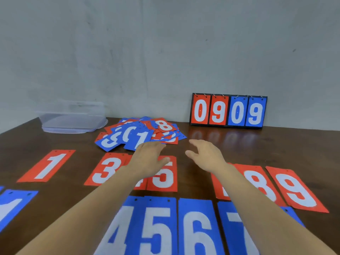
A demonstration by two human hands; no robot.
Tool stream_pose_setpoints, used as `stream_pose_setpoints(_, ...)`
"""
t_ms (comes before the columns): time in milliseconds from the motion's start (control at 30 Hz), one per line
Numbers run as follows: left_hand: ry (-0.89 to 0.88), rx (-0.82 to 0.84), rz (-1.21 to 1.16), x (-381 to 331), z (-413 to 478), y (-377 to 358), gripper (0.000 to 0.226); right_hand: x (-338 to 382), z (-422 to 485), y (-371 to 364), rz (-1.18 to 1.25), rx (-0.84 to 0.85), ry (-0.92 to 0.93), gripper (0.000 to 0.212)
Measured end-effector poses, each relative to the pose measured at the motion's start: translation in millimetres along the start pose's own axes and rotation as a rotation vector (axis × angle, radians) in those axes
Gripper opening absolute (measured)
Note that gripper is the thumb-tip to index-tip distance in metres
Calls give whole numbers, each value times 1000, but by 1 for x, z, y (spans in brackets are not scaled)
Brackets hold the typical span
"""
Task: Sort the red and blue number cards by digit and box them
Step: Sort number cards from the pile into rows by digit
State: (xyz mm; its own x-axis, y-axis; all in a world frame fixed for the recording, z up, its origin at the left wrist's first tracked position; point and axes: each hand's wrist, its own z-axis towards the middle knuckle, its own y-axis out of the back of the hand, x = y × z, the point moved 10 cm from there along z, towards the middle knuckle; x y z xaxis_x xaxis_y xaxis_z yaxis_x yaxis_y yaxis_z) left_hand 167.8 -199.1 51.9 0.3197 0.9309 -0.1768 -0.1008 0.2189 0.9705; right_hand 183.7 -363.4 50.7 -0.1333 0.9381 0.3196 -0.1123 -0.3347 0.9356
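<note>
Bench: dark brown polished wooden bench (pixel 77 144). The top looks slick, so a card will likely slide before it lifts. Drag it off the heap, then pick it up by an edge.
Pile: loose heap of red and blue number cards (pixel 145 129) with white digits, overlapping at all angles, some with punch holes showing. It lies mid-bench and is not yet sorted. Take one card at a time from the top and read the digit before moving it.
Blue row: blue 4 (pixel 117 230), 5 (pixel 158 227), 6 (pixel 198 229) and 7 (pixel 237 234) lie flat side by side, nearest the viewer from the pile. A blue 1 (pixel 12 205) lies far near-left of the pile.
Red row: red 1 (pixel 47 166), 3 (pixel 105 171), 5 (pixel 163 174), 8 (pixel 257 183) and 9 (pixel 296 190) lie between the pile and the blue row. More cards are part-hidden under the forearms.
Scoreboard: black-framed flip stand (pixel 228 111) reading 0 9 0 9, behind-right of the pile against the wall.
Box: clear plastic box (pixel 73 116), behind-left of the pile, nothing visible inside. Judged the last stop, once the digits are matched.
Left hand: left hand (pixel 149 157) is flat, fingers (pixel 158 146) straight, at the pile's near edge by a blue 1 card (pixel 139 139). Cannot tell whether it touches.
Right hand: right hand (pixel 206 155) is just right of the pile's near edge, fingers wide and relaxed, holding nothing. It is free to steady the heap.
Top card: red 8 (pixel 162 125) sits on top of the pile, an easy pick.
</note>
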Motion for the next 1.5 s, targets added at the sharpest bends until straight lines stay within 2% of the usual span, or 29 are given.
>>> stream_pose_setpoints(200,58,-33,-5,117,34,2,58,50,57,-39,-17,9,-11,51)
stream_pose_setpoints(333,137,-73,-11,184,55,4,51,93,93,-60,-37,-24,67,49)
stream_pose_setpoints(400,161,-77,-21,206,64,3,55,116,108,-74,-39,-16,113,59)
stream_pose_setpoints(500,175,-30,-35,224,79,-9,68,136,125,-98,-53,64,107,89)
stream_pose_setpoints(600,232,21,-32,233,90,-23,80,129,141,-111,-54,78,9,108)
stream_pose_setpoints(733,303,16,-58,241,102,-27,83,98,154,-113,116,88,-180,116)
stream_pose_setpoints(900,351,21,-124,248,114,-19,66,76,160,-109,166,44,-306,116)
stream_pose_setpoints(1167,440,10,-142,238,115,-22,82,71,153,-106,145,8,-365,113)
stream_pose_setpoints(1400,421,-154,-204,235,130,-7,64,76,154,-96,165,-74,-328,101)
stream_pose_setpoints(1433,402,-179,-214,233,131,-3,57,78,154,-92,176,-99,-318,97)
stream_pose_setpoints(1500,349,-246,-263,231,133,7,29,79,153,-87,258,-152,-308,84)
